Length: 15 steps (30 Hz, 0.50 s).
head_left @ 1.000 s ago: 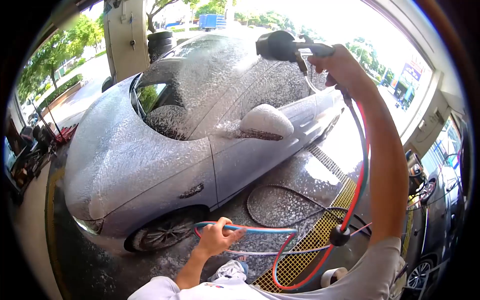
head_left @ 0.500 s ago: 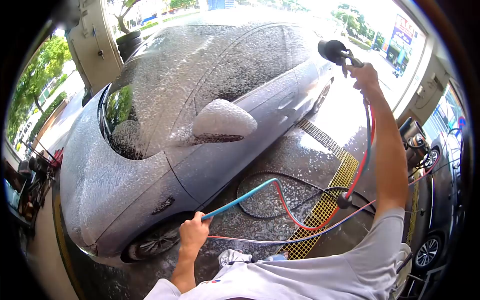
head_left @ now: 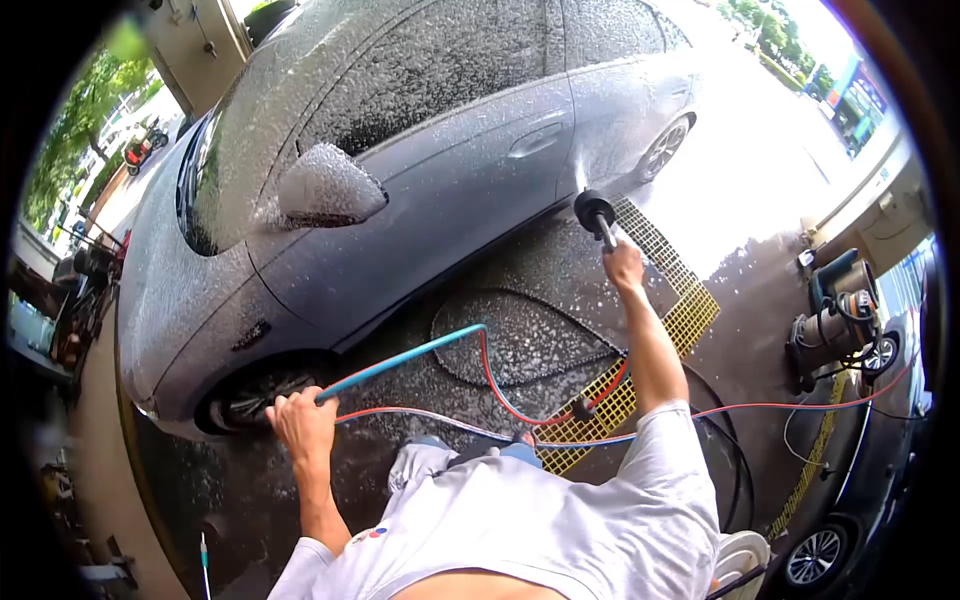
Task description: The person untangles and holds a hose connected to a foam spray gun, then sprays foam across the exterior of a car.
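My right hand [head_left: 624, 264] is wrapped round the handle of a black spray gun [head_left: 596, 212], held out beside the car's side. A whitish spray leaves its round head toward the rear door. My left hand [head_left: 303, 424] grips a blue-and-red hose [head_left: 410, 355] near the front wheel [head_left: 265, 395]. From there the hose bends down toward a black fitting [head_left: 582, 408] over the yellow grating. A grey car [head_left: 450, 180] stands in front of me, with foam over its windows, hood and side mirror [head_left: 328, 188].
Yellow floor grating [head_left: 665, 250] runs along the wet ground, with a black hose [head_left: 470, 378] looped beside it. A vacuum machine [head_left: 835, 320] stands at the right, near a dark car [head_left: 850, 520]. Behind me on the right is a white bucket [head_left: 742, 555].
My view has shifted toward the car's side and down. The spray gun has come down from roof height to the lower rear door, and its spray now shows. My left hand keeps its hold.
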Available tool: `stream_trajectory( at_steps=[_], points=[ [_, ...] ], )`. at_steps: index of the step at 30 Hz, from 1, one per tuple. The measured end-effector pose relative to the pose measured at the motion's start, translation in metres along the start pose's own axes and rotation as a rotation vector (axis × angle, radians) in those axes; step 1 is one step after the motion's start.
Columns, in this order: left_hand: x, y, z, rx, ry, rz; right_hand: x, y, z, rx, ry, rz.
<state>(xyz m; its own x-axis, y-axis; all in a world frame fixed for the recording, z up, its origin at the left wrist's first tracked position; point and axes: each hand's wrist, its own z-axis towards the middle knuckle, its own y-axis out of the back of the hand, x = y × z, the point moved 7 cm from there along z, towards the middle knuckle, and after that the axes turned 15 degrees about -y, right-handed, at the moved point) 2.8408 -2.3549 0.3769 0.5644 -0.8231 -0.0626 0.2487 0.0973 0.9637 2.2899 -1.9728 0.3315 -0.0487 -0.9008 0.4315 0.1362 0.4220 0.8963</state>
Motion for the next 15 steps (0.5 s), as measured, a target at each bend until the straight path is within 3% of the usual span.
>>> stream_trajectory(
  at_steps=[4, 5, 6, 7, 8, 10, 13, 15],
  points=[
    [-0.047, 0.040, -0.014, -0.038, -0.105, 0.161, -0.031, -0.113, -0.081, 0.260, 0.050, 0.117],
    [-0.061, 0.045, -0.015, -0.114, -0.248, 0.131, -0.035, -0.142, -0.101, 0.304, 0.092, 0.124],
    [-0.063, 0.040, -0.017, -0.099, -0.241, 0.144, -0.033, -0.161, -0.122, 0.360, 0.162, 0.171],
    [-0.053, 0.019, -0.019, 0.037, -0.093, -0.091, -0.031, -0.173, -0.144, 0.418, 0.236, 0.209],
    [-0.048, 0.001, -0.026, 0.167, 0.065, -0.326, -0.026, -0.181, -0.164, 0.513, 0.274, 0.204],
    [-0.060, -0.012, -0.033, 0.203, 0.058, -0.337, -0.011, -0.188, -0.201, 0.644, 0.418, 0.305],
    [-0.082, -0.023, -0.035, 0.384, 0.172, -0.567, 0.002, -0.167, -0.235, 0.754, 0.482, 0.411],
    [-0.077, -0.050, -0.039, 0.412, 0.132, -0.697, 0.010, -0.133, -0.243, 0.835, 0.495, 0.515]
  ],
)
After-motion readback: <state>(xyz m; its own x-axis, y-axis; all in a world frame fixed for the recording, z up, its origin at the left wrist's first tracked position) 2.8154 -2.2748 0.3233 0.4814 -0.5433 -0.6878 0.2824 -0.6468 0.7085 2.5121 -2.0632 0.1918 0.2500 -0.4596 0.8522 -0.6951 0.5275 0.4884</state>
